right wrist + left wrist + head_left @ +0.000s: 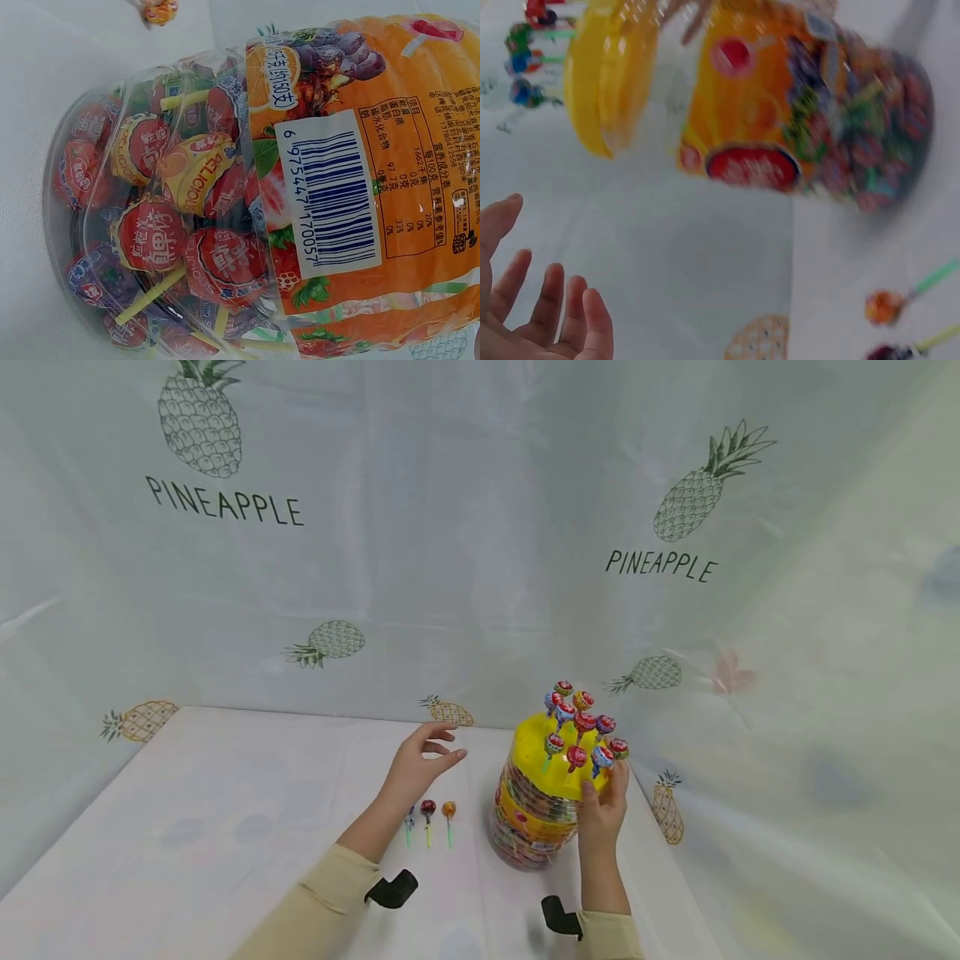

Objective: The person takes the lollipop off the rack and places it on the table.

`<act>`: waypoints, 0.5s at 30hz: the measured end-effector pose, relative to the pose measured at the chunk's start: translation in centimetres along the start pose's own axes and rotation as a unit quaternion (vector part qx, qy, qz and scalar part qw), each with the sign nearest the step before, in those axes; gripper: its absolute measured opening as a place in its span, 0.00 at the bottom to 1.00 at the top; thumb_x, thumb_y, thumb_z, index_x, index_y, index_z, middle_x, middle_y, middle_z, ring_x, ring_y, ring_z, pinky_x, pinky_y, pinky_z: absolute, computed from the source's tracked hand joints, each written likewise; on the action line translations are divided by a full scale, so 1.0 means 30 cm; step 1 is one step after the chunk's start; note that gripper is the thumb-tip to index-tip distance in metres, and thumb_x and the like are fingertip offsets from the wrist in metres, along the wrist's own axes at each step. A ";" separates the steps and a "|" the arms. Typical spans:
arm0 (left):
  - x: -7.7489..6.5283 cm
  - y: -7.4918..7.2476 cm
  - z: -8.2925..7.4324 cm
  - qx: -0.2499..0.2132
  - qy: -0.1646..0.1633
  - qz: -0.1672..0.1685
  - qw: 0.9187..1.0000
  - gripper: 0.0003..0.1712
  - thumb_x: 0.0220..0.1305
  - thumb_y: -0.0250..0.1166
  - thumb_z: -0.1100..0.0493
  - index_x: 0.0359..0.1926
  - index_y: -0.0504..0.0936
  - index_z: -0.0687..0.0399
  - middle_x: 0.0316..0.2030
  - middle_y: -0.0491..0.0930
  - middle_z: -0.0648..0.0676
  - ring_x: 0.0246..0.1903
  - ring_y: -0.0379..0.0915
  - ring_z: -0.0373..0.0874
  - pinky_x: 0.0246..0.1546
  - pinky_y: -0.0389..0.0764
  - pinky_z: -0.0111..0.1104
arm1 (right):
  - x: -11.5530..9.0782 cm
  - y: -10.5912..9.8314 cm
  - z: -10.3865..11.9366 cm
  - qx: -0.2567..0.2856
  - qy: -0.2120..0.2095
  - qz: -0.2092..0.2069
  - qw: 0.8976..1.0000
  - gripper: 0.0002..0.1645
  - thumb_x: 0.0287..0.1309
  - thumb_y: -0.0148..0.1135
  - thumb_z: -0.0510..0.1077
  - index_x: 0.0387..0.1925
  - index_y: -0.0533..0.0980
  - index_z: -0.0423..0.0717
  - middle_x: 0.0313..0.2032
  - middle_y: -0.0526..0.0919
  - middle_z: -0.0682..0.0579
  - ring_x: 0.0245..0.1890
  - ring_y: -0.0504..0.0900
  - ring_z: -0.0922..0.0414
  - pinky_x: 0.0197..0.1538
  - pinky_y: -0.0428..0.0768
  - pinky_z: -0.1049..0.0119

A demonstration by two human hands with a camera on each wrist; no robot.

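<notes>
A clear plastic lollipop jar (525, 847) with a yellow lid (531, 745) stands on the table. Several wrapped lollipops (584, 723) stick up out of the lid. My right hand (602, 810) grips the lid's near right edge, thumb on the front side. Left of the jar, my left hand (417, 764) hovers with fingers spread and holds nothing. Close below it lie an orange-wrapped lollipop (449, 810), a dark red one (428, 807) and a partly hidden one (408, 822). The right wrist view shows more lollipops (154, 236) packed inside the jar, beside its barcode label (330, 199).
The white table (225, 827) reaches back to a hanging sheet (450, 527) printed with pineapples. The sheet also closes in the right side, near the jar. A black wrist mount (393, 890) sits at each cuff.
</notes>
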State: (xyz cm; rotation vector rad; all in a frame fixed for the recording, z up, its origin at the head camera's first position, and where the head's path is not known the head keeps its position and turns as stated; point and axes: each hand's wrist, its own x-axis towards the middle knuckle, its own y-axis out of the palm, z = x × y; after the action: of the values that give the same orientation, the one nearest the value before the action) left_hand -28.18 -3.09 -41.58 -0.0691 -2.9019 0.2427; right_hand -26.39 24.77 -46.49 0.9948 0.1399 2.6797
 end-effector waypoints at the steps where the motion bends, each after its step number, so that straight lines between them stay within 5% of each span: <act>1: -0.002 0.015 -0.014 -0.008 0.005 0.007 1.000 0.26 0.60 0.71 0.57 0.59 0.77 0.48 0.48 0.78 0.51 0.46 0.74 0.48 0.41 0.79 0.39 | 0.000 -0.001 -0.001 -0.003 -0.002 -0.001 1.000 0.30 0.69 0.51 0.35 0.70 0.64 0.46 0.67 0.56 0.52 0.66 0.62 0.52 0.57 0.73 0.70; 15: -0.035 0.194 -0.157 -0.038 0.074 0.079 0.993 0.23 0.62 0.69 0.56 0.58 0.78 0.46 0.47 0.80 0.50 0.46 0.74 0.44 0.48 0.77 0.36 | -0.004 0.031 0.071 0.002 -0.011 0.012 1.000 0.31 0.68 0.49 0.32 0.71 0.61 0.44 0.66 0.57 0.53 0.65 0.64 0.54 0.57 0.73 0.71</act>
State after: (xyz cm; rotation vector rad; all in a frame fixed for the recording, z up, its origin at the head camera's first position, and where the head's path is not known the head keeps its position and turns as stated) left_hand -25.91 3.33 -38.29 -0.3173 -2.7583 0.1481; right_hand -25.14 23.83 -44.78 1.0342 0.1299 2.6888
